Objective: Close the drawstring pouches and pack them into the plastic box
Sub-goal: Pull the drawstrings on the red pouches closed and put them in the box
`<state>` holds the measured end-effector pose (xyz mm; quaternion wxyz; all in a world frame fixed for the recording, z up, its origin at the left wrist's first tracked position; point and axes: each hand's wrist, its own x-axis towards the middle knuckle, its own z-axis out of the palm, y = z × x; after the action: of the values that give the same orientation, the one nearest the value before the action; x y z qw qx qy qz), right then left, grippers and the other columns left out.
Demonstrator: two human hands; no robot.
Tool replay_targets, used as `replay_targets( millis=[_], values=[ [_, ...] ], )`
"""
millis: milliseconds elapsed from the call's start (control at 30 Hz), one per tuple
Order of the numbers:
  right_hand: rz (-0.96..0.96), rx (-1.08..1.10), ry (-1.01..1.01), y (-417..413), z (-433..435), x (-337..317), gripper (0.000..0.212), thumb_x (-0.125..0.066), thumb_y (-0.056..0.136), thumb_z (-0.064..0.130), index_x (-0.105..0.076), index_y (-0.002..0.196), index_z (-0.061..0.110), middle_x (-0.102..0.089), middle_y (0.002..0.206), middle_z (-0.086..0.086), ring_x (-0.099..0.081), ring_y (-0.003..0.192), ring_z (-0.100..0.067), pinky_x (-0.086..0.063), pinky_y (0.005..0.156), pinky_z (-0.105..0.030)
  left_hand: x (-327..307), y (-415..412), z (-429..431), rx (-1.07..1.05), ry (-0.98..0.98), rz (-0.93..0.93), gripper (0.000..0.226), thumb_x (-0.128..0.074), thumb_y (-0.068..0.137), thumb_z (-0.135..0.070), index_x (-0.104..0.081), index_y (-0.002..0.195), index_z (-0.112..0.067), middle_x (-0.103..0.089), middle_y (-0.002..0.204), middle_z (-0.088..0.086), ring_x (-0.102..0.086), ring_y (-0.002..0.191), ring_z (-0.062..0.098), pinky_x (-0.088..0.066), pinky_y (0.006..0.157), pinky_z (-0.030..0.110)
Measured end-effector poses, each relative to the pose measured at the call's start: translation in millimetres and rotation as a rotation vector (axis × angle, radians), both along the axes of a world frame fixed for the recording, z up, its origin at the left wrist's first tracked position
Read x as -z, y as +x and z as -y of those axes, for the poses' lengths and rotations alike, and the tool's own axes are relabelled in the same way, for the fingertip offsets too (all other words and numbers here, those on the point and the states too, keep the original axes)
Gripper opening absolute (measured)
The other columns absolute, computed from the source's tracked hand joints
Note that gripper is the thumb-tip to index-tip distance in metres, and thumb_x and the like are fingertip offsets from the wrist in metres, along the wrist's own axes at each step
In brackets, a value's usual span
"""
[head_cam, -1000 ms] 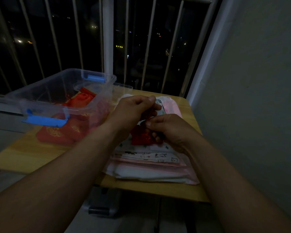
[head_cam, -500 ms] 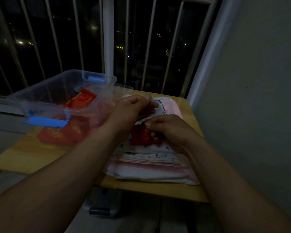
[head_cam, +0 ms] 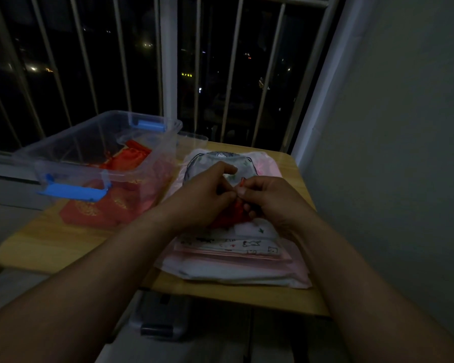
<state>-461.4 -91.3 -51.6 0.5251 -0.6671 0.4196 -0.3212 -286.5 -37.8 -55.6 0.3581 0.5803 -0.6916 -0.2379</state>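
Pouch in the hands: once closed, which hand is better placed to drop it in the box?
Left, probably. The box stands on the left hand's side, just beyond it; the right hand, pinching the pouch's cord, would have to cross over.

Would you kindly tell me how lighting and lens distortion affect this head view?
Head view: very dim; the red pouch pinched between left hand and right hand is barely legible; the wide angle splays the window bars; the plastic box is readable.
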Motion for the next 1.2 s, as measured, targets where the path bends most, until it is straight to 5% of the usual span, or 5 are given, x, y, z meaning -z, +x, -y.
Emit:
replay_targets(
  millis=[433,633,767,900,1200],
  values=[
    [-0.098,0.067,-0.092,3.5,-3.2,-1.7,0.01,-0.067,0.098,0.012,-0.073,0.09,0.012,-0.071,0.084,-0.014,-0.064,0.067,-0.014,-0.054,0.06,-0.022,3.9,0.4,3.0,-0.105,-0.137,0.302,0.013,-0.054,0.105,-0.026,-0.062,0.095,-0.023,-0.056,0.082,-0.012,-0.052,0.074,0.002,-0.031,0.058,0.017],
    [-0.146,0.076,-0.194,10.9,-8.8,-7.3,0.014,-0.063,0.099,0.007,-0.07,0.088,0.011,-0.068,0.078,-0.006,-0.061,0.054,0.002,-0.049,0.052,-0.014,-6.1,-2.2,3.8,-0.105,0.001,0.053,0.023,-0.058,0.102,-0.029,-0.067,0.093,-0.009,-0.07,0.089,0.007,-0.068,0.083,0.022,-0.056,0.078,0.045],
    [-0.125,0.043,-0.13,8.8,-11.4,-7.9,0.014,-0.062,0.1,0.004,-0.069,0.091,0.012,-0.067,0.077,-0.009,-0.064,0.061,-0.009,-0.051,0.054,-0.016,-2.7,3.8,1.6,-0.084,0.142,-0.185,0.028,-0.061,0.1,-0.029,-0.072,0.094,-0.004,-0.073,0.093,0.018,-0.068,0.078,0.023,-0.058,0.087,0.053],
    [-0.131,0.034,-0.125,7.1,-9.8,-5.4,0.01,-0.063,0.099,0.005,-0.071,0.095,0.011,-0.068,0.079,-0.011,-0.065,0.067,-0.013,-0.054,0.059,-0.02,-1.4,11.8,3.1,-0.095,0.193,-0.248,0.018,-0.07,0.096,-0.028,-0.078,0.093,-0.012,-0.076,0.097,0.014,-0.073,0.099,0.034,-0.058,0.094,0.055],
    [-0.116,-0.018,-0.119,3.3,-9.8,-6.2,0.013,-0.064,0.099,0.007,-0.071,0.094,0.017,-0.072,0.087,-0.014,-0.066,0.073,-0.016,-0.059,0.07,-0.03,-1.7,12.9,2.1,-0.04,0.171,-0.243,0.008,-0.075,0.092,-0.017,-0.076,0.093,-0.01,-0.077,0.095,0.009,-0.074,0.093,0.024,-0.059,0.09,0.042]
  ],
)
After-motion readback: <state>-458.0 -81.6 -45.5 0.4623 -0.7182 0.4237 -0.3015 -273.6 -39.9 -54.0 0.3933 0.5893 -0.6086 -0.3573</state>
